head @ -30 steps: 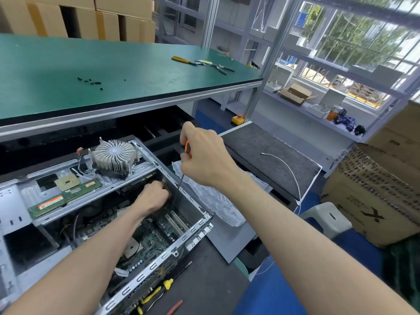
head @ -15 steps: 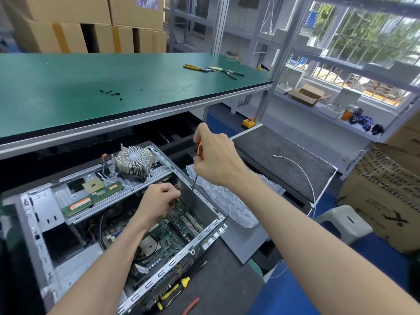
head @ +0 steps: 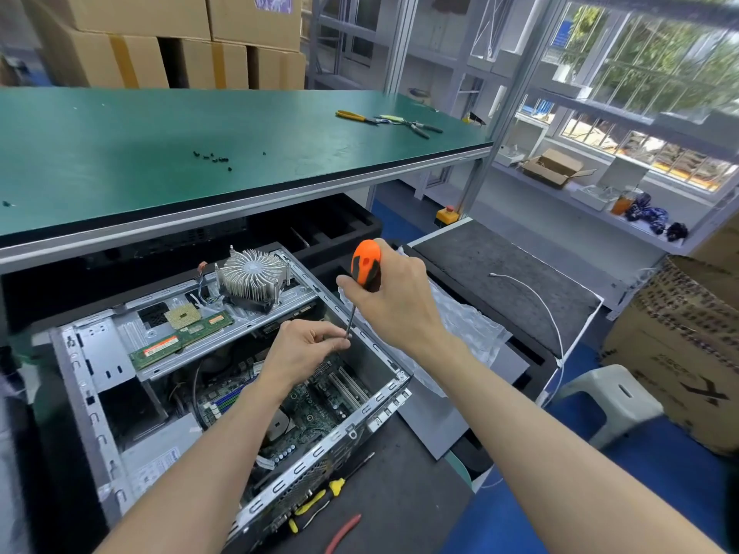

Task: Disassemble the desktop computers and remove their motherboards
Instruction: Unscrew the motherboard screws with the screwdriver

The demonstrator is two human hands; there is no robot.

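Bright daylight enters through the windows (head: 648, 74) at right, with soft shadows and wide-angle bending and blur toward the edges.

the computer case (head: 224, 397) lies open on its side on the dark lower bench, a silver metal frame with a perforated rim, tilted so its near corner points toward the viewer. inside, on the bottom, sits the green motherboard (head: 320, 409), partly hidden by a forearm; its dark expansion slots run side by side near the right wall, and rows of small connectors show at its left edge. across the case's upper bar rest loose parts: a round finned silver heatsink (head: 252, 277), a green memory stick (head: 184, 339) and a small square processor chip (head: 183, 317) just above the stick.
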